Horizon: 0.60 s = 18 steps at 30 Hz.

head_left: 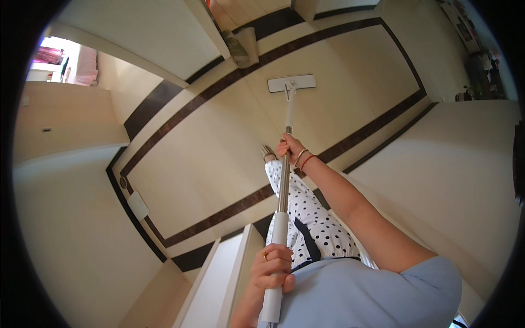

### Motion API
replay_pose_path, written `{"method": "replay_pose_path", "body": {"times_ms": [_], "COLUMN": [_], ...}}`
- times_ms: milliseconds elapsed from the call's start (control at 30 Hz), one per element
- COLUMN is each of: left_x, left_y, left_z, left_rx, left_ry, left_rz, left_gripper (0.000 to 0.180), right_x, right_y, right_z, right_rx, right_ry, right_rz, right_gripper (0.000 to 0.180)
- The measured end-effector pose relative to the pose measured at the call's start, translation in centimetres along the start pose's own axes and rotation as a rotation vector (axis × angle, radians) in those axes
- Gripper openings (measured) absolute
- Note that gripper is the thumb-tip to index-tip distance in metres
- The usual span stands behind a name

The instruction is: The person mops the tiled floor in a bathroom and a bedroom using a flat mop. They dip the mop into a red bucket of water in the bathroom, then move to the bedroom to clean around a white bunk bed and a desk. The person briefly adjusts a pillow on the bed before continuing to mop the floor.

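A flat mop [280,229] runs from close to my body out across the floor. My left hand [272,268], with a ring on one finger, is wrapped round the white grip at its upper end. Farther down, my right hand [290,146] is closed round the metal pole; a bangle and a red cord circle that wrist. The mop's white rectangular head [303,81] lies flat on the beige tiles ahead of me. Its underside is hidden.
Dark border strips [219,86] frame the tiled floor [208,147]. A door panel [147,33] and a crumpled cloth [240,48] are at the upper left. A white flat object [138,205] lies by the left wall. A pale wall [437,169] stands at the right; my foot [268,153] is near the pole.
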<state>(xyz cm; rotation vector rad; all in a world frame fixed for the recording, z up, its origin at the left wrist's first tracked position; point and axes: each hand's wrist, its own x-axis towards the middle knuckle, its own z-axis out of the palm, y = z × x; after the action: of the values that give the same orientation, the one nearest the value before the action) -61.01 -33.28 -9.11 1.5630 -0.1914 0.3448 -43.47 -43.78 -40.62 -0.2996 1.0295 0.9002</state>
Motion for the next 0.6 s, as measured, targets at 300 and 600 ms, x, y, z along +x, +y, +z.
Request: {"method": "replay_pose_path", "body": {"times_ms": [300,600], "left_x": [11.6,15.2], "left_y": [-3.6,-0.2], "left_z": [-10.8,-25.7], "left_rx": [-0.075,-0.031], "left_ry": [0.058,0.352], "left_rz": [-0.180,-0.243], "left_gripper": [0.024,0.021], "right_x": [6.9,9.4], "right_y": [-2.2,8.1], "right_z": [10.6,18.4], "right_rx": [0.113,0.107], "right_ry": [0.014,0.060], "right_rz": [-0.080,0.022], "right_gripper": [0.028,0.019]}}
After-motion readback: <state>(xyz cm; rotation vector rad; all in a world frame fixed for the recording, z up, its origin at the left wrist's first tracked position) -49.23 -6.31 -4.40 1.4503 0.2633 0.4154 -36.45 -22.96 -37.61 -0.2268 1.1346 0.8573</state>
